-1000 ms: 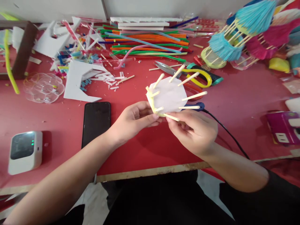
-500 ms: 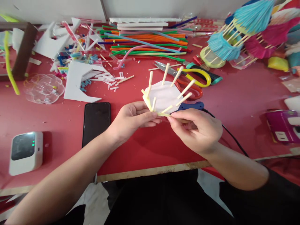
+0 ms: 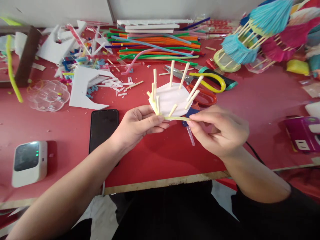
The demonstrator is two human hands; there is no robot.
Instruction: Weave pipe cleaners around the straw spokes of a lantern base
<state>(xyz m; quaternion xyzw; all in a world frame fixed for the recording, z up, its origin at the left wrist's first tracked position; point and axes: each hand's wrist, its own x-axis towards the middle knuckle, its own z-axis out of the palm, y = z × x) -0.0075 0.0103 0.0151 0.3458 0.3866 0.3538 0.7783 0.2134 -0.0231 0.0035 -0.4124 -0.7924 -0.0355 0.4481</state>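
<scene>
1. Pinching the near left corner of the white panel (image 3: 172,100) in the left hand (image 3: 141,125), with thumb and fingers closed on the edge.
2. Gripping the right end of a pale yellow strip (image 3: 177,118) near the panel's near right corner, with thumb and index fingertip of the right hand (image 3: 220,128) brought together on it.
3. Running the strip nearly straight along the panel's near edge; cannot tell whether touching it all the way.
4. Holding the panel over the red tabletop (image 3: 150,160), with pale sticks (image 3: 172,74) standing around its border, several tilted.
5. Showing, beyond the panel's right side, yellow-handled scissors (image 3: 220,86) and, just right of it, red handles (image 3: 211,99).
6. Showing, well beyond the panel, colored pipe cleaners (image 3: 160,44); to its left, a black smartphone (image 3: 103,128).
</scene>
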